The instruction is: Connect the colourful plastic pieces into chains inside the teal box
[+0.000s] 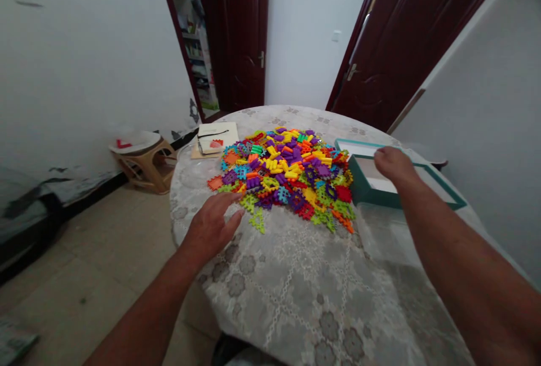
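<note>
Fingers and thumb stand apart on the left hand (210, 221), palm down at eight o'clock, at the pile's near-left edge; whether they touch a piece is unclear. At three o'clock the right hand (391, 164) is over the box's near-left part, its fingers curled out of sight, so whether it grips the rim cannot be told.

Largest is the round table (287, 276), under a grey floral cloth, reaching from the centre down past six o'clock. Two dark red doors stand beyond, one (240, 27) near twelve, one (393, 39) between one and two. A tan stool (154, 166) is on the floor at nine. The pile (291, 166) fills the centre: purple and yellow tubes heaped on flat, notched pieces in many colours. Just beside it, at three, lies the open green box (380, 199), pale inside. Toward ten, a cream book (230, 131) bears a dark cord (213, 134) and a red piece (216, 144). Smallest, a lime triangle (257, 222) lies at the pile's near edge.
</note>
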`<state>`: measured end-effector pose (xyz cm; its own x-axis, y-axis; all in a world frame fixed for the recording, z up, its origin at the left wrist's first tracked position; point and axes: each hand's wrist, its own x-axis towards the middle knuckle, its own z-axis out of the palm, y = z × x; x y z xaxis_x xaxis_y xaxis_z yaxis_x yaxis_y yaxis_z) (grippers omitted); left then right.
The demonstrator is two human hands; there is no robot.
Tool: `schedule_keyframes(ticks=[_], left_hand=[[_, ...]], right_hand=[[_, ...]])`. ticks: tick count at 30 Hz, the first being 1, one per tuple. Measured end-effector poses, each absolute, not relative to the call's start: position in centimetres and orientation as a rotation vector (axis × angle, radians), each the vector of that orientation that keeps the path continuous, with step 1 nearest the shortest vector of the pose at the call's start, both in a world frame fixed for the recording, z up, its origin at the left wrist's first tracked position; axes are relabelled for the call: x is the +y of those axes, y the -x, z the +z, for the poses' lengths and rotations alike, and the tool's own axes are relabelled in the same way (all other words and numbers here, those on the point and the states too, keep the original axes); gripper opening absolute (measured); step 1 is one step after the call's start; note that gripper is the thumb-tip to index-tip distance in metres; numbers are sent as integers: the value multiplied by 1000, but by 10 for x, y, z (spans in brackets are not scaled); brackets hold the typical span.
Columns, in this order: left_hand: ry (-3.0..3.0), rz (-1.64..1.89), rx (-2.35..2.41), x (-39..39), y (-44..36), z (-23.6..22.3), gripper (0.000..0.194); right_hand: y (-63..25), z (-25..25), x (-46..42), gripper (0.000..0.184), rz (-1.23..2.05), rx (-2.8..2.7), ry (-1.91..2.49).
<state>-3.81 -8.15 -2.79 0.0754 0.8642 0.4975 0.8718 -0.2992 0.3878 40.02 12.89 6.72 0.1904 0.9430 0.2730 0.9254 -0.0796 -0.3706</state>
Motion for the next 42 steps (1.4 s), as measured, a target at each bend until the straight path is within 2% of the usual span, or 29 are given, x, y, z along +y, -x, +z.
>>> schedule_keyframes(ticks=[4, 7, 10, 18, 24, 32, 36, 42], left_hand=[[2245, -725, -2006, -103, 56, -50, 69], [2146, -579, -2123, -101, 56, -59, 87], [2088, -502, -2218, -84, 51, -57, 94], [2231, -443, -2218, -39, 22, -42, 96], [2371, -571, -2055, -13, -12, -50, 91], [2500, -586, -1898, 20, -57, -23, 76], [2462, -827, -1778, 22, -65, -31, 67], [2420, -1238, -1520, 23, -45, -51, 70]], right_hand=[[-376, 80, 61, 30, -240, -1815, 1431], [-341, 68, -1, 26, -103, -2020, 1068], [-307, 35, -41, 27, 32, -2193, 949], [-261, -59, -55, 42, 163, -2326, 1140], [-254, -73, -59, 48, 158, -2420, 1229], [-253, -86, -50, 52, 149, -2316, 1260], [-257, -102, -42, 60, 64, -2262, 1185], [-273, -130, -20, 67, -114, -2277, 1037]])
